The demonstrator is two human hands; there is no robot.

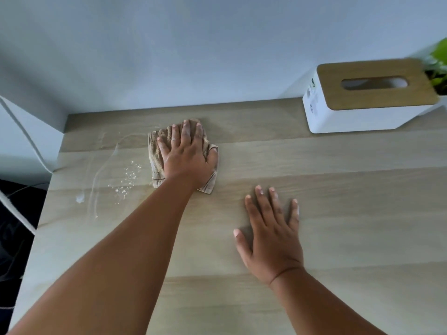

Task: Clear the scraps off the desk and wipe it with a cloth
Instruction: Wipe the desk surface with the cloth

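Tan terry cloth [154,151] is getting pressed flat under the left hand [187,157], fingers straight and spread over it, thumb lying along its right edge, so it's pushing rather than pinching. The right hand [272,234] is lying palm down on bare wood nearby, fingers straight and relaxed, holding nothing, just bracing.

For doing this bit well, I'd say keep the palm weight even and sweep left into the mess, because that's where the work is waiting: a patch of white crumbs or droplets [128,178] sitting just beside the cloth's left edge, plus pale smeary arcs [96,180] curving toward the tabletop's [338,238] left side and 1 small white blob [79,199] near that edge. Overlapping passes, folding to a clean face once it's loading up, otherwise it's just dragging streaks around.

Cloth itself is looking folded into a rough square, ribbed texture, a stitched hem peeking out at the bottom corners, sitting toward the back left of the tabletop.

Off to the right rear, a white tissue box [358,117] with a wooden lid is standing well clear, green leaves [439,56] behind it.
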